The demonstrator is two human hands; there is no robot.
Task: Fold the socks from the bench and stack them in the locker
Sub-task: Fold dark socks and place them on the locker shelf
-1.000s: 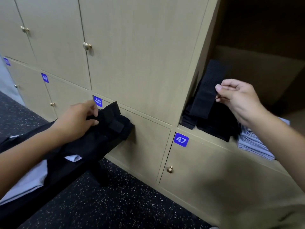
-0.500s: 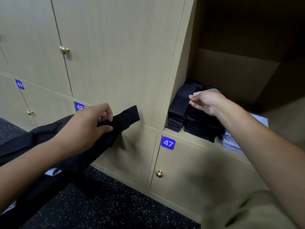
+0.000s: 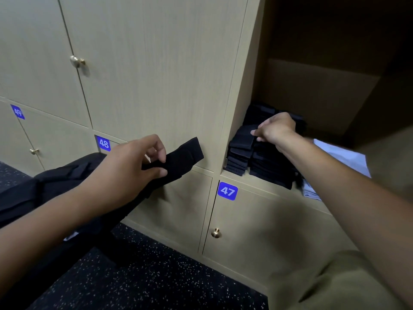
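My left hand pinches a long black sock that sticks out to the right, lifted over the black bench where more dark socks lie. My right hand reaches into the open locker and holds the top folded black sock on the stack of folded black socks. The stack stands in two piles on the locker floor, near its left wall.
Folded light-blue cloth lies right of the sock stack in the locker. Closed beige locker doors with brass knobs and blue number plates 47 and 48 fill the wall. The floor is dark and speckled.
My right hand has carried the folded sock down from in front of the locker onto the stack. My left hand has picked one sock up from the bench pile.
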